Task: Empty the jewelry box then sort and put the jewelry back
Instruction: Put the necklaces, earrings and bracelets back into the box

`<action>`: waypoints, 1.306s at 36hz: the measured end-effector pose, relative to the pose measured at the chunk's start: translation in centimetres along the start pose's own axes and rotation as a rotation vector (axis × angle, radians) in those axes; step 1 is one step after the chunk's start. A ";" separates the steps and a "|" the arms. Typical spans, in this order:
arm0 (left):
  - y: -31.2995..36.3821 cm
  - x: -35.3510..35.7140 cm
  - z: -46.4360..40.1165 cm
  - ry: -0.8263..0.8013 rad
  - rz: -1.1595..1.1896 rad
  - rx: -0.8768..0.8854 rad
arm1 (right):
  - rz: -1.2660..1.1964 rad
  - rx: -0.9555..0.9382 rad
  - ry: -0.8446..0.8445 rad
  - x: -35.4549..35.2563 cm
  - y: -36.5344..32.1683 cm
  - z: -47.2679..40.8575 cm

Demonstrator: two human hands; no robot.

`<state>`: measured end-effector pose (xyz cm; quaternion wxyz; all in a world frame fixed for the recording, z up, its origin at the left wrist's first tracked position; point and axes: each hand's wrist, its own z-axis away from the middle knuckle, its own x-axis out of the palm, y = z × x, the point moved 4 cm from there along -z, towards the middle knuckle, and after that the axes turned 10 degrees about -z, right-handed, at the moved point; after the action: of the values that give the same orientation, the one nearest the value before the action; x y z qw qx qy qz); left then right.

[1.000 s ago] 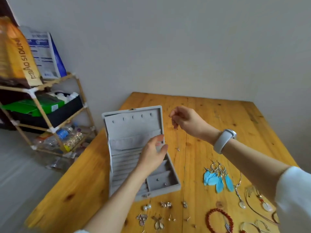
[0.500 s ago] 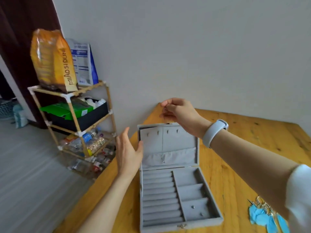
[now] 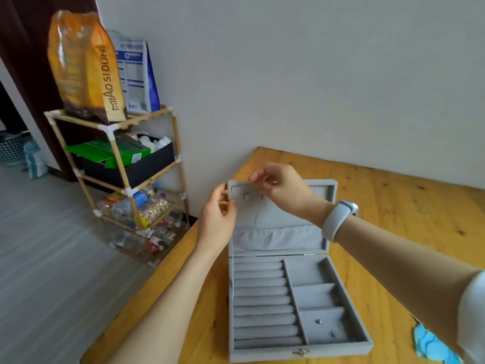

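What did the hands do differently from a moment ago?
The left hand moved from the box's side up to the lid's top left corner and now grips that edge. The right hand came down over the lid, pinching something thin I cannot identify. The jewelry box stayed open on the table.

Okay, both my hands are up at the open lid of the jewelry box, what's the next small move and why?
Probably lower the thin chain so its loop catches a hook in the lid. Your right hand pinches the chain at the lid's top edge, it hangs down the lining, and your left hand holds the lid's left edge steady. Whether it is already hooked is unclear.
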<state>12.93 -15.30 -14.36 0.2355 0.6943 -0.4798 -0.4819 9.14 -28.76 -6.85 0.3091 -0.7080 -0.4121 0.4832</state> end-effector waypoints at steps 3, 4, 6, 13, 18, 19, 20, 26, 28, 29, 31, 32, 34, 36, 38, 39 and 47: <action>0.2 -0.1 0.0 0.000 -0.012 0.001 | 0.209 -0.145 -0.025 0.4 0.1 0.7; 0.3 -0.1 0.0 -0.001 -0.014 -0.003 | 0.262 -0.195 -0.029 0.6 0.1 0.9; 0.4 -0.2 0.1 -0.004 -0.004 -0.015 | 0.353 -0.283 -0.023 1.0 0.1 1.1; 0.5 -0.7 0.7 -0.060 0.068 -0.036 | 0.524 -0.518 0.046 1.9 0.3 1.2; 0.7 -0.8 0.9 -0.088 0.095 -0.040 | 0.560 -0.587 0.094 2.0 0.6 1.3; 0.8 -0.8 1.0 -0.089 0.092 -0.039 | 0.562 -0.593 0.108 2.0 0.7 1.3; 0.8 -0.7 1.0 -0.084 0.083 -0.037 | 0.563 -0.599 0.121 1.9 0.8 1.3; 1.1 -0.4 1.0 -0.007 0.036 -0.051 | 0.596 -0.654 0.160 2.1 1.0 1.4; 1.1 -0.3 1.0 0.022 0.029 -0.048 | 0.593 -0.667 0.166 2.2 1.1 1.4; 1.1 -0.3 1.0 0.037 0.029 -0.044 | 0.590 -0.673 0.172 2.2 1.1 1.4; 1.1 -0.3 0.9 0.056 0.030 -0.037 | 0.589 -0.685 0.184 2.1 1.1 1.4; 1.0 -0.2 0.9 0.060 0.028 -0.033 | 0.593 -0.690 0.188 2.1 1.2 1.4; 0.9 -0.1 0.8 0.063 0.026 -0.027 | 0.610 -0.705 0.199 2.0 1.2 1.4; 0.8 0.0 0.8 0.064 0.023 -0.027 | 0.639 -0.723 0.218 1.9 1.3 1.5; 0.7 0.0 0.7 0.071 0.014 -0.030 | 0.674 -0.740 0.234 1.8 1.3 1.6; 0.6 0.0 0.7 0.076 0.011 -0.032 | 0.689 -0.746 0.237 1.8 1.4 1.6; 0.5 0.2 0.6 0.053 0.059 -0.093 | 0.821 -0.669 0.311 1.7 2.3 2.1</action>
<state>12.22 -15.62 -14.36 0.2940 0.6806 -0.4710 -0.4780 8.17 -28.26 -10.21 -0.0896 -0.9332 -0.1826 0.2964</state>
